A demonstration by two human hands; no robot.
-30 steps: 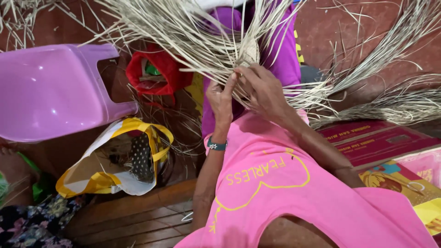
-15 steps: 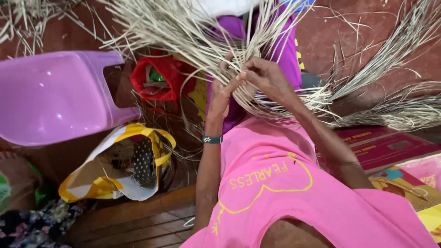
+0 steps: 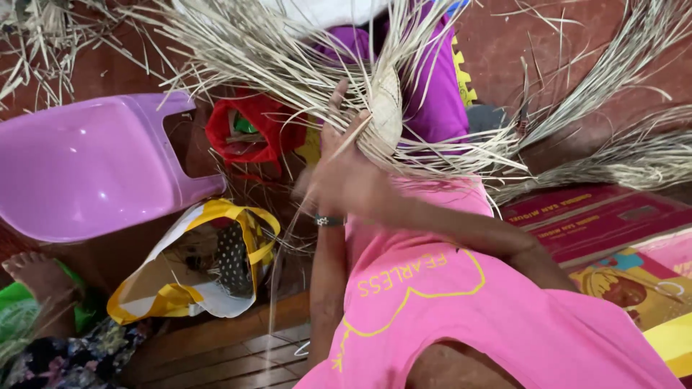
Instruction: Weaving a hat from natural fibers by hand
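Left hand [image 3: 337, 137] fingers up and spread, touching the pale straw strands [image 3: 288, 65] of a half-woven piece [image 3: 386, 108] held over the lap; right hand [image 3: 353, 184] motion-blurred, seems pinched on one long strand [image 3: 292, 245] trailing down, grip unclear. Dark wristband [image 3: 329, 220] on left wrist. Beside them: purple plastic chair [image 3: 86, 166] lying tipped, red bag [image 3: 249, 130], yellow-handled white bag [image 3: 202, 266], loose straw bundle [image 3: 620, 151] on red floor
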